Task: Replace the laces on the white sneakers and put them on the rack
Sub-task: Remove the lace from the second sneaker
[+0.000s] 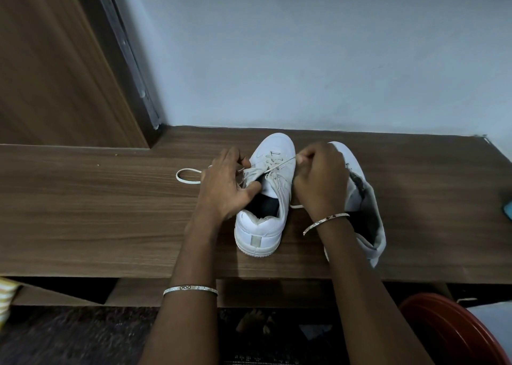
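Two white sneakers stand on a brown wooden shelf top [110, 212], toes toward the wall. The left sneaker [263, 226] is partly laced with a white lace [277, 168]. My left hand [224, 184] holds its left side, thumb at the opening, fingers pinching a lace strand there. My right hand [318, 179] pinches the other lace end, pulled taut across the eyelets. The right sneaker [363, 198] stands behind my right wrist, largely hidden. A loop of lace [188, 176] lies on the wood left of my left hand.
A pale wall rises behind the shelf, with a wooden door and dark frame [124, 60] at the left. A red round object [454, 334] sits low at the right. A blue thing [507, 209] peeks in at the right edge.
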A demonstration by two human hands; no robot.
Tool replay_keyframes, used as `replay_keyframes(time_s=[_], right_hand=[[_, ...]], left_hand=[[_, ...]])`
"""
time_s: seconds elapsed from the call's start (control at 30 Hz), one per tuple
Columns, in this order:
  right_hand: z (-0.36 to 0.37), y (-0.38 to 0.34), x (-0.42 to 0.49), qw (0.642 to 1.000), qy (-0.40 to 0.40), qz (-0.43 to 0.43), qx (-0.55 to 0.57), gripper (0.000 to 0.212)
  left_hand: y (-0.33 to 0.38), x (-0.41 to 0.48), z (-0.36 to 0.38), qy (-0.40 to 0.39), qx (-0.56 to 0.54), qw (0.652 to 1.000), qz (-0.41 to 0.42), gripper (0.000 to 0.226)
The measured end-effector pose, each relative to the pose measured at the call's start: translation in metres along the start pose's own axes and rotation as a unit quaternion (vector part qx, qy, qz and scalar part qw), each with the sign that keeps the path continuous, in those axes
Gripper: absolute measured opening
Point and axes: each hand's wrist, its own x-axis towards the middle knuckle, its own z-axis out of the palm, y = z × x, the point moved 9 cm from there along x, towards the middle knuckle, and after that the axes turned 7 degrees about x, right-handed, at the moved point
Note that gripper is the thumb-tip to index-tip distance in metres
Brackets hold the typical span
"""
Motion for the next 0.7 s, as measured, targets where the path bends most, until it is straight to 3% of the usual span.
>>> replay_keyframes(time_s=[0.17,0.23,0.3,0.47,0.57,0.7], right_hand=[[-0.031,0.037,0.007,0.987,0.114,0.096,0.061,0.015],[-0.034,0.035,0.006,0.986,0.134,0.074,0.066,0.011],[-0.025,0.021,0.007,0.994,0.097,0.017,0.05,0.017],[0.027,-0.015,-0.006,0.991,-0.121,-0.063,0.014,0.019],[0.032,-0.012,-0.007,0.989,-0.135,-0.057,-0.008,0.009],[0.032,-0.011,-0.007,0.985,-0.151,-0.067,-0.044,0.015]], left_hand=[[-0.002,0.001,0.002,-0.006,0.001,1.0,-0.008,0.04],[-0.002,0.001,0.002,-0.007,-0.002,1.0,-0.005,0.039],[-0.002,0.001,0.002,-0.007,-0.002,1.0,-0.001,0.038],[-0.001,0.001,0.001,-0.002,-0.012,1.0,-0.002,0.039],[-0.001,0.0,0.002,-0.005,-0.01,1.0,0.0,0.039],[0.0,0.0,0.003,-0.009,-0.017,1.0,-0.002,0.039]])
